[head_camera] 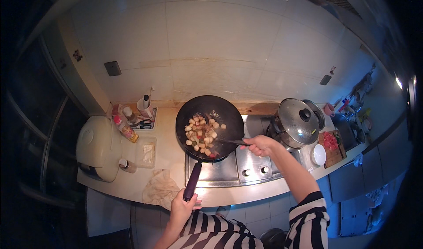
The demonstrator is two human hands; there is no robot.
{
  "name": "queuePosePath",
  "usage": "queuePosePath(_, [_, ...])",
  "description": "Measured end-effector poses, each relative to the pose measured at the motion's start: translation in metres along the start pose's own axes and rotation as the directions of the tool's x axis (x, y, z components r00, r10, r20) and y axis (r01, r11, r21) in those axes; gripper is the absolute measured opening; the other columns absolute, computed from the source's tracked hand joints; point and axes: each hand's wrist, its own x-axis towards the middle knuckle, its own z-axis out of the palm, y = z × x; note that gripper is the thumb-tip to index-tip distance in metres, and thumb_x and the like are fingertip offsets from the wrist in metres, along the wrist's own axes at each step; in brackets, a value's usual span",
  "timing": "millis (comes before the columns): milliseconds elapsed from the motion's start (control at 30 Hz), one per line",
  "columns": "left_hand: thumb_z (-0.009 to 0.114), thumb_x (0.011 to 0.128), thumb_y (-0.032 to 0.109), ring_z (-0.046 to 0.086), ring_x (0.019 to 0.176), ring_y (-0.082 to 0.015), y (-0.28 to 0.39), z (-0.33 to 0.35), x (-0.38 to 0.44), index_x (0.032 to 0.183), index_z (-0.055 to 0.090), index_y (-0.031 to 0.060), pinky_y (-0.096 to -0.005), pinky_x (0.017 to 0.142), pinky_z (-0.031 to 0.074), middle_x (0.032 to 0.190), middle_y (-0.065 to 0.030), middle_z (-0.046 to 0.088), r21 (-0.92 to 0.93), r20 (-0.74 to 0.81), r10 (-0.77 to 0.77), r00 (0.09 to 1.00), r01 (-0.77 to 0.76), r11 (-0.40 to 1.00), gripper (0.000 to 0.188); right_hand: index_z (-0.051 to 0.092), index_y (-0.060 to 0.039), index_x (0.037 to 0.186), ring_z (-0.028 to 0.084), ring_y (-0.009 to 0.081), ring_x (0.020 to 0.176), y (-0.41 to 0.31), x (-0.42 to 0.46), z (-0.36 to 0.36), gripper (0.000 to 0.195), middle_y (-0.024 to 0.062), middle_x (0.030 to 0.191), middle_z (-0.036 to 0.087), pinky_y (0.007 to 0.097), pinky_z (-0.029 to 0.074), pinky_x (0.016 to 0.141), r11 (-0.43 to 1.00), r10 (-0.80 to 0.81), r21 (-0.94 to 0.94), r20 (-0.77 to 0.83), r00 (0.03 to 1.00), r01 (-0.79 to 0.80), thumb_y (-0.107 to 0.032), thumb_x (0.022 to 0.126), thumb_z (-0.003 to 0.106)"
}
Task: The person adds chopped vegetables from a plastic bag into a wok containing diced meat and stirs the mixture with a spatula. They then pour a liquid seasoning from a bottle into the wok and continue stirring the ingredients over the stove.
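Note:
A dark wok (231,116) stands on the left burner of a steel gas hob (214,178), tilted a little. Pale cubes of food (200,133) with brown and red bits lie in it. My left hand (183,203) grips the end of the wok's purple-black handle (193,181). From the right, my right hand (260,145) holds the dark handle of a cooking utensil (233,142), whose far end is among the food and cannot be made out.
A lidded steel pot (295,125) occupies the right burner. Beyond are a white bowl (319,154), a cutting board (340,151) with chopped red food, and a sink (343,126). Leftward are a crumpled cloth (162,187), a plastic container (146,152), an oil bottle (127,130) and a rice cooker (97,146).

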Motion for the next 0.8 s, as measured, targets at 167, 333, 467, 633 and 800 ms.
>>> queuePosePath(167, [0.058, 0.091, 0.002, 0.069, 0.080, -0.0233, 0.000, -0.002, 0.000, 0.117, 0.049, -0.0095, -0.0323, 0.061, 0.062, 0.094, -0.0135, 0.060, 0.009, -0.015, 0.009, 1.000, -0.008, 1.000, 0.030, 0.058, 0.0057, 0.101, 0.024, 0.0046, 0.040, 0.003, 0.005, 0.043, 0.038, -0.0060, 0.051, 0.034, 0.0235, 0.016, 0.037, 0.939, -0.317, -0.189, -0.143, 0.937, 0.289, -0.031, 0.100, 0.049])
queuePosePath(333, [0.059, 0.091, 0.003, 0.069, 0.082, -0.0227, 0.002, 0.000, -0.001, 0.118, 0.048, -0.0099, -0.0323, 0.063, 0.062, 0.094, -0.0134, 0.060, 0.014, -0.002, 0.000, 1.000, 0.000, 1.000, 0.032, 0.063, 0.0061, 0.084, 0.064, 0.0374, 0.066, -0.007, -0.014, 0.081, 0.038, 0.0219, 0.067, 0.062, 0.0436, 0.049, 0.061, 0.246, -0.773, -0.943, -0.053, 0.632, 0.222, -0.030, 0.094, 0.055])
queuePosePath(467, [0.059, 0.091, 0.004, 0.068, 0.082, -0.0219, 0.004, -0.003, -0.002, 0.118, 0.048, -0.0092, -0.0318, 0.064, 0.062, 0.094, -0.0132, 0.060, 0.012, 0.012, -0.023, 1.000, 0.023, 1.000, 0.032, 0.065, 0.0046, 0.086, 0.062, 0.0443, 0.082, -0.012, -0.060, 0.113, 0.037, 0.0272, 0.080, 0.064, 0.0503, 0.050, 0.073, 0.071, -0.771, -0.995, -0.013, 0.636, 0.065, -0.030, 0.094, 0.054])
queuePosePath(633, [0.059, 0.091, 0.003, 0.068, 0.082, -0.0215, 0.008, -0.001, -0.002, 0.119, 0.048, -0.0085, -0.0318, 0.065, 0.061, 0.094, -0.0128, 0.060, 0.002, 0.025, -0.050, 0.998, 0.050, 0.999, 0.032, 0.066, 0.0050, 0.084, 0.063, 0.0434, 0.081, -0.024, -0.087, 0.093, 0.038, 0.0264, 0.080, 0.065, 0.0490, 0.051, 0.075, 0.080, -0.762, -0.995, -0.102, 0.639, -0.063, -0.030, 0.093, 0.054])
queuePosePath(800, [0.060, 0.091, 0.003, 0.068, 0.081, -0.0215, 0.007, -0.002, -0.001, 0.119, 0.047, -0.0081, -0.0318, 0.065, 0.061, 0.094, -0.0128, 0.060, -0.006, 0.038, -0.065, 0.997, 0.065, 0.998, 0.033, 0.065, 0.0059, 0.076, 0.065, 0.0395, 0.070, -0.024, -0.075, 0.060, 0.039, 0.0253, 0.074, 0.065, 0.0463, 0.052, 0.067, 0.067, -0.766, -0.990, -0.132, 0.630, -0.127, -0.028, 0.092, 0.053])
